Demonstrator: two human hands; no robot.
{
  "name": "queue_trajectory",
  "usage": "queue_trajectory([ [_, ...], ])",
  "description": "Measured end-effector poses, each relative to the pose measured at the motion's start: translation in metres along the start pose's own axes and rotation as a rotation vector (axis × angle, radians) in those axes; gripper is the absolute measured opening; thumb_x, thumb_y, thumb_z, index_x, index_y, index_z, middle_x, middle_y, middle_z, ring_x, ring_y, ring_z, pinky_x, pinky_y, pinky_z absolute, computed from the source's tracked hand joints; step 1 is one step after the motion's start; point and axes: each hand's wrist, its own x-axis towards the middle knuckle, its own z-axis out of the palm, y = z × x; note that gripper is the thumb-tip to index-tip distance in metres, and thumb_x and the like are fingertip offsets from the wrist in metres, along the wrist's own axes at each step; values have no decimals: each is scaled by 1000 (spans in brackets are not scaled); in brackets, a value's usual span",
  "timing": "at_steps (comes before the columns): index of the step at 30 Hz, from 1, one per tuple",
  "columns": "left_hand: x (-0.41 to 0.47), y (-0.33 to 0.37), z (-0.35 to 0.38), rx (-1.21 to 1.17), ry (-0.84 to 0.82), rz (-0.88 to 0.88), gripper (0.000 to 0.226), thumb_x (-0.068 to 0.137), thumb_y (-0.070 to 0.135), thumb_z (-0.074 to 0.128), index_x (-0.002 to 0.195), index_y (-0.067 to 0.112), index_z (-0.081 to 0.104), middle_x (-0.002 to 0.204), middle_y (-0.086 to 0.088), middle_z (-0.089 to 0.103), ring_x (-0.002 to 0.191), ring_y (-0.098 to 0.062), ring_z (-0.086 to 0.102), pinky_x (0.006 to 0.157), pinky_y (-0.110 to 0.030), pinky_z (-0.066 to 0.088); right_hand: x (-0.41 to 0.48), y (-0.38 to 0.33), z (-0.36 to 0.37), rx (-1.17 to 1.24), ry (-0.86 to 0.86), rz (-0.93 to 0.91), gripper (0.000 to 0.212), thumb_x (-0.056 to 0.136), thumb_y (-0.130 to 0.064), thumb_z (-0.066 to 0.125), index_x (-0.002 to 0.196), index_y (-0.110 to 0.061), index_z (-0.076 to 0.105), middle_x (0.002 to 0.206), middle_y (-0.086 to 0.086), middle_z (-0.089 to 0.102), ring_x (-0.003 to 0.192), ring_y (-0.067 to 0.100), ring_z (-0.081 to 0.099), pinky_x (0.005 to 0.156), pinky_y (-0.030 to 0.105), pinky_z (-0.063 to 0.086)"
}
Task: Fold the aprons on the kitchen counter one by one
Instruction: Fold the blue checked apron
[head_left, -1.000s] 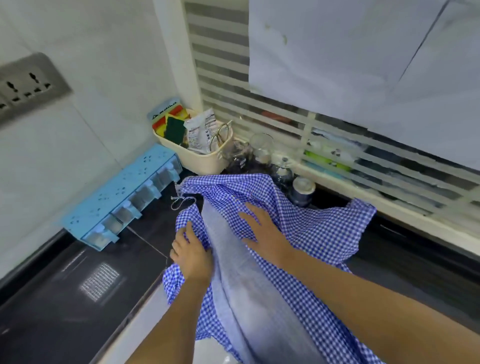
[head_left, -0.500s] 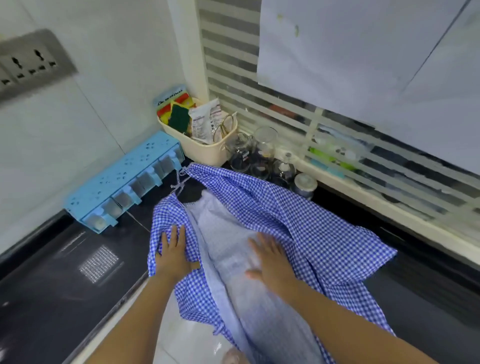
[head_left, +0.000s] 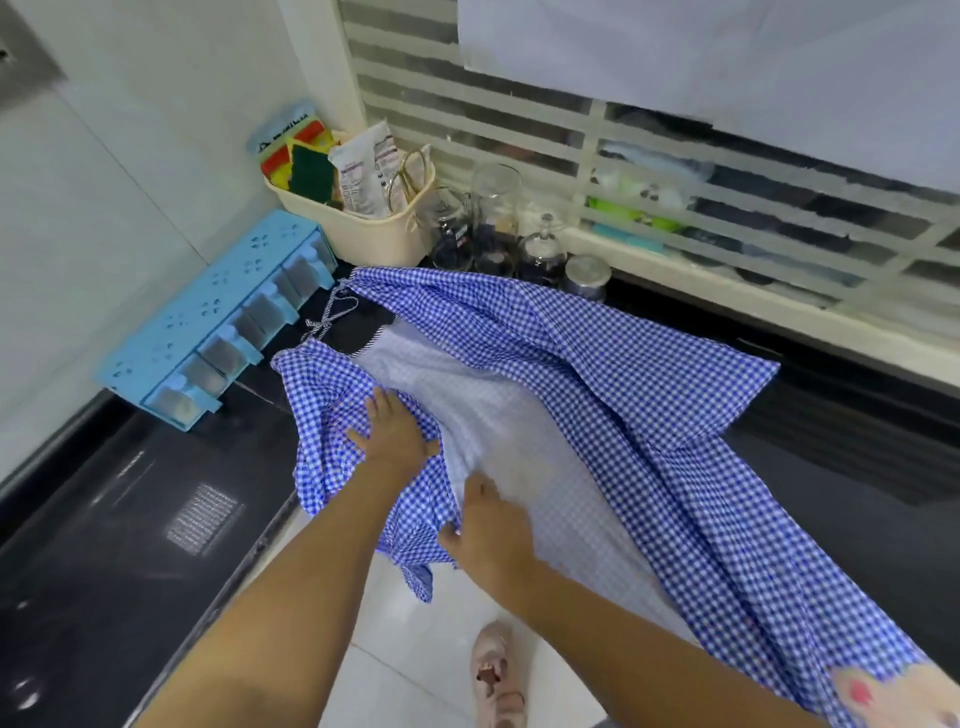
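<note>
A blue-and-white checked apron lies rumpled on the black counter, its pale inner side showing in the middle and its lower part hanging over the front edge. A thin tie string curls at its far left corner. My left hand presses flat on the apron's left flap, fingers spread. Closer to me, my right hand pinches the cloth where the checked flap meets the pale inside.
A light blue spice-box rack sits against the left wall. A cream basket with sponges, packets and scissors stands in the corner, next to several glass jars. A barred window runs along the back. A foot in a sandal stands on the white floor below.
My right hand slid back toward me along the pale inside and now grips the cloth near the counter edge. My left hand stays spread on the left flap. The view shifted.
</note>
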Motion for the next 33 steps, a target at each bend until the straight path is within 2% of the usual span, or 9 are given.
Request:
queue_trajectory([
  [3, -6, 5, 2, -94, -83, 44, 111, 86, 52, 61, 149, 7, -18, 156, -10, -27, 145, -33, -19, 106, -73, 8, 3, -2, -8, 17, 55, 45, 54, 34, -39, 89, 69, -8, 62, 55, 1, 59, 40, 15, 56, 41, 22, 45],
  [7, -19, 10, 2, -11, -191, -17, 140, 63, 75, 66, 145, 17, -31, 150, -9, -39, 140, -40, -28, 102, -76, 4, 7, 9, -30, -28, -17, 164, 52, 86, -21, 63, 127, 1, 40, 122, 14, 55, 107, 23, 59, 85, 29, 49],
  [9, -20, 14, 2, 14, -187, -61, 148, 56, 81, 65, 143, 17, -35, 148, -10, -42, 139, -40, -29, 103, -77, 5, 9, 22, -36, -74, -51, 177, 48, 92, -17, 54, 133, -3, 35, 132, 12, 46, 119, 23, 52, 94, 30, 44],
  [14, -18, 20, 6, 41, -190, -95, 156, 42, 89, 60, 140, 17, -38, 146, -11, -45, 138, -41, -32, 103, -77, 3, -17, 60, -55, -136, -191, 213, 23, 94, -8, 47, 111, -3, 61, 115, 16, 61, 107, 31, 58, 84, 35, 46],
  [19, -15, 21, 7, 74, -179, -105, 158, 35, 93, 52, 140, 16, -38, 147, -16, -42, 137, -42, -32, 104, -75, 1, -65, 115, -63, -231, -292, 356, 25, 96, -14, 46, 119, -9, 55, 123, 8, 60, 113, 24, 58, 94, 35, 46],
  [23, -20, 26, 10, 89, -93, -92, 147, 53, 86, 59, 146, 11, -27, 152, -22, -29, 141, -45, -20, 107, -71, 2, -99, 166, -83, -3, -375, 454, 20, 96, -12, 42, 96, -3, 60, 99, 8, 60, 95, 23, 61, 66, 25, 44],
  [26, -37, 47, 24, 35, 182, 204, 104, 81, 45, 70, 150, 1, 6, 152, -32, 9, 139, -48, 18, 109, -61, 26, -117, 183, -88, 318, -376, 509, 31, 97, -8, 41, 119, 4, 58, 109, 21, 59, 85, 19, 48, 77, 29, 42],
  [29, -78, 76, 55, -157, 182, 562, 61, 89, 8, 60, 142, -1, 30, 125, -28, 46, 109, -42, 53, 83, -41, 44, -119, 193, -84, 472, -255, 562, 21, 99, -6, 35, 103, -8, 56, 101, 16, 52, 69, 13, 42, 77, 28, 38],
  [33, -117, 100, 104, -27, 16, 821, 100, 80, 73, 43, 154, 20, 1, 151, -20, 24, 134, -33, 32, 106, -49, 34, -113, 199, -82, 602, -52, 621, 27, 99, -7, 37, 90, 3, 61, 97, 17, 60, 84, 25, 58, 77, 28, 46],
])
